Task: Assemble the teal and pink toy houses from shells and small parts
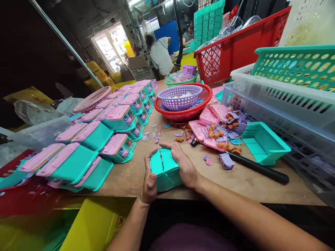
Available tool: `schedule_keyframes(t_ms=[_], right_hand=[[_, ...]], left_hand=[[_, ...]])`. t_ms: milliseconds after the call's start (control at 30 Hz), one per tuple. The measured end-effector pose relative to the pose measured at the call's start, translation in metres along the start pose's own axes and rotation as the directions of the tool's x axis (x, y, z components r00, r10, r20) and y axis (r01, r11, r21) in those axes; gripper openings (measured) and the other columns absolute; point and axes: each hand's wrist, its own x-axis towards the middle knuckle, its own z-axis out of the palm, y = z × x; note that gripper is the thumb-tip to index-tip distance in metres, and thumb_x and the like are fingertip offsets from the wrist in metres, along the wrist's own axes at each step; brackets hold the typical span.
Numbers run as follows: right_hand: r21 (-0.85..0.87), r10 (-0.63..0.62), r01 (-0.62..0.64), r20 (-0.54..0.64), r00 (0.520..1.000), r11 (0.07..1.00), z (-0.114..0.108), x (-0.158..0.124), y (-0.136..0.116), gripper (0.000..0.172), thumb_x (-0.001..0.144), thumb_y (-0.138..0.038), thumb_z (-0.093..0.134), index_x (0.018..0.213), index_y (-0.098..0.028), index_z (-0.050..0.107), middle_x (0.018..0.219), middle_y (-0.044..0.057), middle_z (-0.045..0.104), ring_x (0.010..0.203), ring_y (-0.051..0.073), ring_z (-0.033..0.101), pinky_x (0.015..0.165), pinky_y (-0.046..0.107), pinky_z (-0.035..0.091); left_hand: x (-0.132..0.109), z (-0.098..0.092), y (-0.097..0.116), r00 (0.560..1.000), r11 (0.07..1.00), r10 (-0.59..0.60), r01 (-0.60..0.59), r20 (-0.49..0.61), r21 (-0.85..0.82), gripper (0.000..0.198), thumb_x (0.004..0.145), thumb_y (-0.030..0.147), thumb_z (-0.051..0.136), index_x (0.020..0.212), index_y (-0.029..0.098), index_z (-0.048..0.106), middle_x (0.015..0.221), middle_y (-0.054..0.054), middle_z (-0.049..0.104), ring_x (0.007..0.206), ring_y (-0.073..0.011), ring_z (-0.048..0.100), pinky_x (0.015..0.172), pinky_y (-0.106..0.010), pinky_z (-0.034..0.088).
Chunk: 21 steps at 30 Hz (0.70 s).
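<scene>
Both my hands grip one teal plastic toy case at the near edge of the wooden table. My left hand wraps its left side, thumb up along the case. Over the top and right side lies my right hand, fingers curled on the case. The case shows its plain teal back with a narrow slot in the middle.
Rows of finished teal-and-pink cases fill the left. A red basket holds a purple basket. Pink lids and small brown and purple parts lie right, with an open teal shell, a black-handled tool, stacked crates. People work behind.
</scene>
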Motion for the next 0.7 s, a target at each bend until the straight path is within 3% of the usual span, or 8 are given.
schedule_keyframes(t_ms=[100, 233, 300, 433, 533, 700], right_hand=[[-0.017, -0.005, 0.005, -0.008, 1.0, 1.0, 0.001, -0.001, 0.001, 0.046, 0.101, -0.034, 0.027, 0.129, -0.015, 0.058, 0.115, 0.01, 0.053, 0.115, 0.02, 0.049, 0.106, 0.038, 0.035], [-0.11, 0.032, -0.04, -0.08, 0.996, 0.993, 0.004, -0.001, 0.003, 0.048, 0.1, -0.037, 0.028, 0.136, -0.017, 0.052, 0.12, 0.01, 0.048, 0.119, 0.022, 0.046, 0.11, 0.041, 0.032], [-0.167, 0.036, -0.058, -0.133, 0.99, 0.984, 0.006, -0.001, 0.005, 0.047, 0.1, -0.04, 0.032, 0.14, -0.02, 0.048, 0.122, 0.01, 0.046, 0.12, 0.022, 0.045, 0.111, 0.042, 0.031], [-0.2, 0.02, -0.062, -0.204, 0.979, 0.978, 0.008, 0.0, 0.009, 0.045, 0.1, -0.042, 0.036, 0.137, -0.02, 0.045, 0.122, 0.01, 0.046, 0.119, 0.022, 0.046, 0.11, 0.042, 0.034], [-0.18, 0.009, -0.05, -0.222, 0.975, 0.982, 0.008, 0.0, 0.01, 0.041, 0.099, -0.044, 0.041, 0.134, -0.022, 0.047, 0.121, 0.008, 0.048, 0.118, 0.02, 0.049, 0.108, 0.038, 0.037], [-0.171, -0.016, -0.022, -0.217, 0.976, 0.985, 0.008, -0.002, 0.008, 0.038, 0.096, -0.047, 0.051, 0.124, -0.022, 0.053, 0.116, 0.006, 0.056, 0.11, 0.02, 0.055, 0.099, 0.035, 0.043]], left_hand=[[0.006, 0.0, 0.002, 0.999, 0.999, 0.037, -0.037, 0.017, -0.01, 0.075, 0.081, 0.066, 0.051, 0.141, 0.025, 0.033, 0.143, -0.011, 0.044, 0.13, -0.033, 0.046, 0.109, -0.049, 0.039], [0.009, -0.004, 0.002, 0.981, 0.928, 0.145, -0.09, -0.127, 0.361, 0.075, 0.085, 0.073, 0.041, 0.138, 0.019, 0.039, 0.14, -0.015, 0.041, 0.129, -0.0333, 0.045, 0.108, -0.049, 0.039], [0.004, -0.004, -0.001, 0.972, 0.87, 0.175, -0.077, -0.16, 0.487, 0.076, 0.085, 0.072, 0.045, 0.137, 0.018, 0.038, 0.137, -0.017, 0.044, 0.126, -0.0326, 0.049, 0.104, -0.048, 0.044], [-0.013, 0.002, -0.006, 0.985, 0.811, 0.139, -0.053, -0.105, 0.583, 0.105, 0.069, 0.057, 0.077, 0.147, 0.018, 0.019, 0.143, -0.022, 0.041, 0.132, -0.0353, 0.047, 0.108, -0.05, 0.043], [-0.016, 0.006, -0.004, 0.989, 0.777, 0.093, -0.001, -0.113, 0.63, 0.112, 0.065, 0.045, 0.083, 0.149, 0.02, 0.013, 0.147, -0.022, 0.037, 0.135, -0.0366, 0.045, 0.11, -0.054, 0.041], [-0.007, 0.004, 0.004, 0.992, 0.806, 0.034, 0.043, -0.119, 0.59, 0.118, 0.059, 0.038, 0.086, 0.147, 0.023, 0.01, 0.152, -0.022, 0.03, 0.139, -0.0369, 0.04, 0.112, -0.056, 0.039]])
